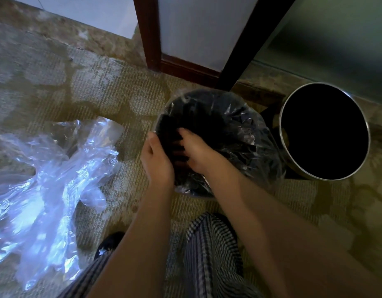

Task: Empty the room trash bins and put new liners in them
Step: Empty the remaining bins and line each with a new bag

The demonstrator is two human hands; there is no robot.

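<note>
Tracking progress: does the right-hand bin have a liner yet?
Not yet: the right-hand bin shows a bare metal rim, no plastic folded over it. Its inside is too dark to see.

Indoor carpeted room, likely a guest room or bedroom. Patterned beige carpet is covering the floor. A dark wood frame and skirting are edging pale walls. A lined bin and a steel bin are sitting side by side, with clear liners lying nearby.

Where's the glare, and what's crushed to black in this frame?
Head view: blue-white glare washes out the loose plastic bags at left; the inside of the unlined bin is crushed to black; small glints on the liner; wooden frame lines lean from wide-angle distortion.
</note>
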